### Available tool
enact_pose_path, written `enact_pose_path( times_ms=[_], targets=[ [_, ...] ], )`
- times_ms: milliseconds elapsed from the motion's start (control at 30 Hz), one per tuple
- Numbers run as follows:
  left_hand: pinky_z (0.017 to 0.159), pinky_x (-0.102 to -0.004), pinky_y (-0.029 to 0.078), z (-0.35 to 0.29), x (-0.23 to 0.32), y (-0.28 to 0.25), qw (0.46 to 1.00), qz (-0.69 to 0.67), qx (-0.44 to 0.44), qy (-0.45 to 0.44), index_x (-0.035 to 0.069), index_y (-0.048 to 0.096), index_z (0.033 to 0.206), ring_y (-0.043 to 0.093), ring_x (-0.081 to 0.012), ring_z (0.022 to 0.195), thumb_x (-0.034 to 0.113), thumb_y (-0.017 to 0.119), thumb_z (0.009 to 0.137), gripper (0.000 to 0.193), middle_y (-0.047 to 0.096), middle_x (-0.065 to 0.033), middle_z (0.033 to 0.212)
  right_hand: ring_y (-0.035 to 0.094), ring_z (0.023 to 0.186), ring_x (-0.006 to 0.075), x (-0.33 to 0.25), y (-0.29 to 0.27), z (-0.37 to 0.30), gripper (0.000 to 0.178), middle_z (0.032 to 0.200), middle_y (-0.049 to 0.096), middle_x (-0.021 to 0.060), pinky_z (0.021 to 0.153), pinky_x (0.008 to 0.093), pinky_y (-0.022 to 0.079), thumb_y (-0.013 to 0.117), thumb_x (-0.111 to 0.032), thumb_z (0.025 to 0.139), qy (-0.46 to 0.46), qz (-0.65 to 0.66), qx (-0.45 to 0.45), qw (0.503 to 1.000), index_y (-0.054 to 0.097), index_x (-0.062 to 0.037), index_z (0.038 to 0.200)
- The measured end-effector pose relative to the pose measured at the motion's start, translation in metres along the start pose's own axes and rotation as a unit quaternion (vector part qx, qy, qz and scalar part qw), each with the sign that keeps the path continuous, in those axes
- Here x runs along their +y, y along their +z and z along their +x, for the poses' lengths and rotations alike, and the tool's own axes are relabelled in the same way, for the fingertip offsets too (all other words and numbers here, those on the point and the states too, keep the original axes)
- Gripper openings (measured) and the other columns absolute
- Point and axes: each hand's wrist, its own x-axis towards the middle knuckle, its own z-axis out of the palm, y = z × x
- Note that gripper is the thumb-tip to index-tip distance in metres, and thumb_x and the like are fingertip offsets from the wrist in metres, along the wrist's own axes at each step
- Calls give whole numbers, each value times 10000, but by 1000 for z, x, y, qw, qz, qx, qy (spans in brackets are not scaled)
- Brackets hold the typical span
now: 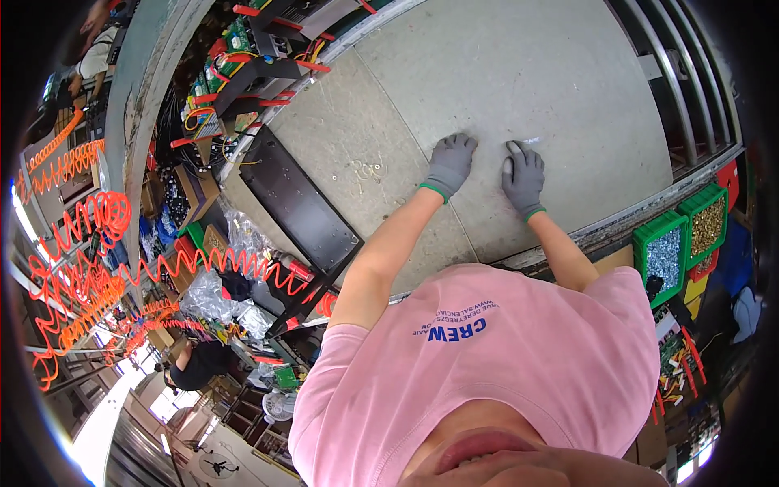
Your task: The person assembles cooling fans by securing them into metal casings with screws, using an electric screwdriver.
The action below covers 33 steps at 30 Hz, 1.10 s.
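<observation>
Both of my hands wear grey gloves with green cuffs and rest on a grey tabletop (487,73). My left hand (452,165) is closed, fingers curled down against the surface beside a seam. To its right, a short gap away, my right hand (523,178) is closed too, its thumb and forefinger bent inward toward the left hand. What either hand has under its fingers, if anything, is hidden. A small whitish mark (531,141) shows on the tabletop just beyond the right fingers.
Small ring-like pieces (369,170) lie scattered left of my hands. A black rectangular panel (300,199) lies at the table's left edge, near orange coiled hoses (195,261). Green bins (661,253) of small metal parts stand at right, below metal rails (669,73). Circuit boards (235,40) stand far left.
</observation>
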Motion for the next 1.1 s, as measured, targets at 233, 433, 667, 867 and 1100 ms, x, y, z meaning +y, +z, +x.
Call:
enact_pose_path(
  times_ms=[233,433,667,867,1100],
  targets=[
    [728,-392,459,6,2,2,1000,4,1,-20,140,562,985,580,-266,865,168,517,803,190,567,-84,958,502,936,299,1,2,-1,352,1099,554,104,837,425,381,514,-151,800,0,-15,-16,1000,544,-97,1146],
    [725,-389,460,10,6,3,996,68,-37,-39,128,548,998,588,-266,859,180,525,799,207,567,-94,969,499,960,300,0,2,-1,350,1114,552,101,852,424,375,507,-159,804,5,-17,-30,999,547,-110,1148],
    [790,-392,427,-31,7,-21,995,-46,-48,-71,114,527,979,569,-273,889,149,598,722,270,555,-99,972,500,991,292,-2,0,4,344,1133,550,101,879,424,364,517,-154,803,19,16,-15,1000,548,-114,1144],
    [878,-439,349,-91,-10,-28,987,-11,72,-141,149,568,997,489,-251,1041,198,639,701,309,536,-81,1049,483,1053,314,-31,19,119,369,1181,528,130,915,423,361,510,-148,817,-94,92,8,991,533,-95,1181],
    [899,-467,326,-110,-27,-5,984,-32,144,-99,149,578,977,482,-265,1040,220,629,712,279,536,-55,1107,381,1240,299,-52,128,323,536,1364,391,117,990,471,316,467,-301,861,-134,-18,3,991,349,-121,1352]
  ],
)
